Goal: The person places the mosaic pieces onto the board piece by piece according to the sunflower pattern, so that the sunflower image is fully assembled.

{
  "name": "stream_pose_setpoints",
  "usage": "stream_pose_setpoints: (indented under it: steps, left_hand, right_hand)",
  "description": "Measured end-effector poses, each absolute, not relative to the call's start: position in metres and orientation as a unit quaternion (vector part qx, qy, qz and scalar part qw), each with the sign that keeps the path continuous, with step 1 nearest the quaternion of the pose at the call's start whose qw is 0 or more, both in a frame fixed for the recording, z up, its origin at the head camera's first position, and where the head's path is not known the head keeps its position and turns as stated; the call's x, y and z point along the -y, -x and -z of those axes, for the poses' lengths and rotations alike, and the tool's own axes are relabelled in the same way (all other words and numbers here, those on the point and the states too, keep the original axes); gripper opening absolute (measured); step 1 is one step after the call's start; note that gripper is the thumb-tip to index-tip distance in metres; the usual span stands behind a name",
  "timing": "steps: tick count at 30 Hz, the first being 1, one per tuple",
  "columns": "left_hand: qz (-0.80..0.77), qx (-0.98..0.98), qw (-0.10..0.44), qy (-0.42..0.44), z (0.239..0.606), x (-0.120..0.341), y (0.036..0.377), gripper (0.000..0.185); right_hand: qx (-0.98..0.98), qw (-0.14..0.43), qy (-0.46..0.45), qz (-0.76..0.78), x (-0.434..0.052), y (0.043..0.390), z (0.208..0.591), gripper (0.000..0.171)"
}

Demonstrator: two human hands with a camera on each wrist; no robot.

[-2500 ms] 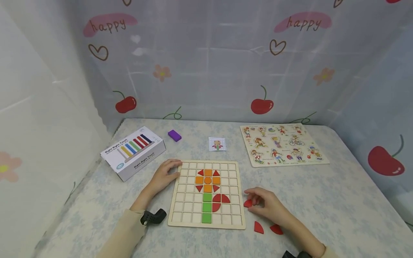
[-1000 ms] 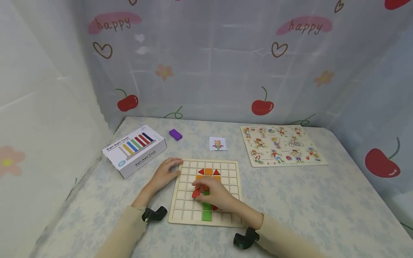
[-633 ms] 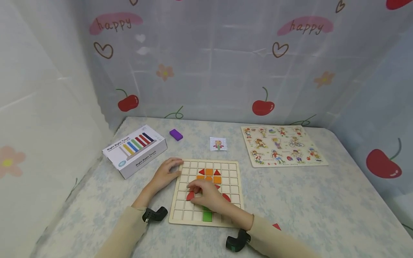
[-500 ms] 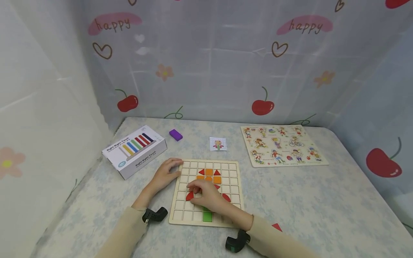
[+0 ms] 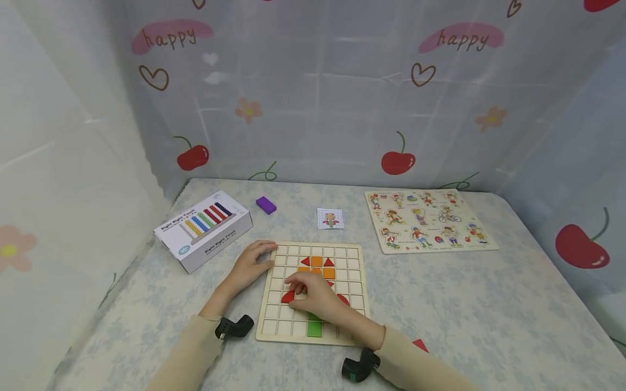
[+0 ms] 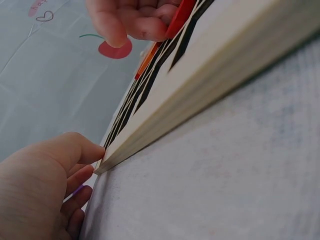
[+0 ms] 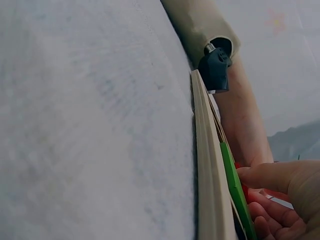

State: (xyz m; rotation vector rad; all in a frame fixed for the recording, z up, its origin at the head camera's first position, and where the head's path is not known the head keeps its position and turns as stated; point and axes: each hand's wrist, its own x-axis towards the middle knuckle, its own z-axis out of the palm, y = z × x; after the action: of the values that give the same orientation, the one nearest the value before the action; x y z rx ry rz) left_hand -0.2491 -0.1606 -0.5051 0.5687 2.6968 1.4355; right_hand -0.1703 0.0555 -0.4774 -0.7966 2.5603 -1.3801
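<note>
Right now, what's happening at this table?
A person is filling a wooden grid board with coloured shapes. The right hand pinches a red piece and sets it into a cell left of the green stem. The left hand rests flat against the board's upper left corner. Orange squares and red triangles already sit above. One loose red piece lies on the table beside the right sleeve.

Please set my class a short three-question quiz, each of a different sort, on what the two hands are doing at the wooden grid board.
1. True or false: the left hand rests at the grid board's far left corner.
2. Which piece is under the right hand's fingers? A red piece; B purple block; C pattern card.
3. What colour is the column of squares at the board's near edge?

Key: 1 true; 2 A; 3 green.
</note>
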Motion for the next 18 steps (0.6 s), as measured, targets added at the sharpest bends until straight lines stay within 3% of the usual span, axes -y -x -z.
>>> stream_pose_setpoints:
  steps: [18]
  left_hand:
    - [-0.453, -0.872, 0.016, -0.184, 0.5044, 0.1594, 0.2492, 0.038]
  right_hand:
    - [-0.851, 0.067, 0.270, 0.446, -0.0546, 0.1694, 0.4753, 0.031]
